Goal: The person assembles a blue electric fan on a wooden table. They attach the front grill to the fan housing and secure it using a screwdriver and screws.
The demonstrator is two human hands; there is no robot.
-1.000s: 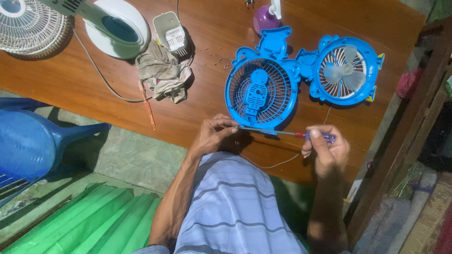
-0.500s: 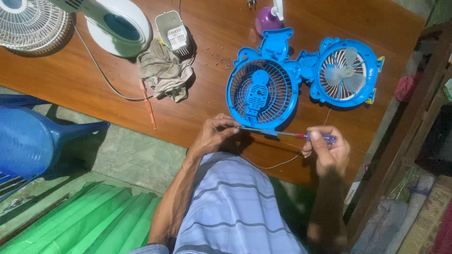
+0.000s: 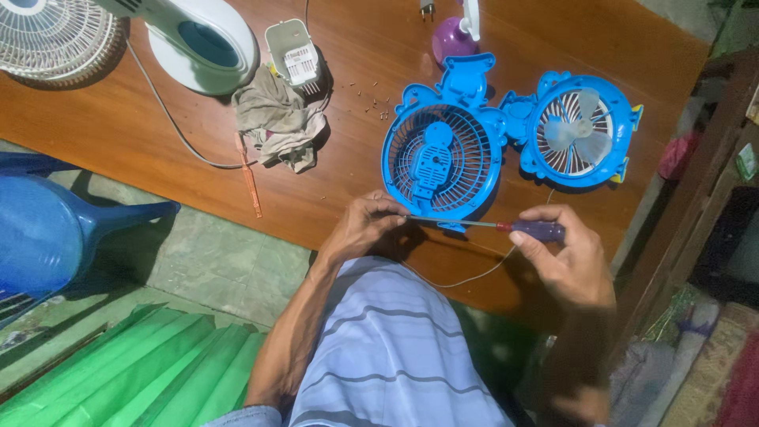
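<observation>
Screwdriver: lies level along the table's near edge, tip to my left, purple handle to my right.
Right hand: fingers closed round the handle.
Left hand: fingertips pinched together at the tip of the shaft, steadying it.
Grille: blue, flat on the table, just beyond the shaft; its bottom edge meets the shaft.
Axis: the shaft runs crosswise between my hands, with the tip at the grille's lower rim.
Nearer hand: my left, right at the tip; my right is off to the side.
Fan: blue, beside the grille, to the right.
</observation>
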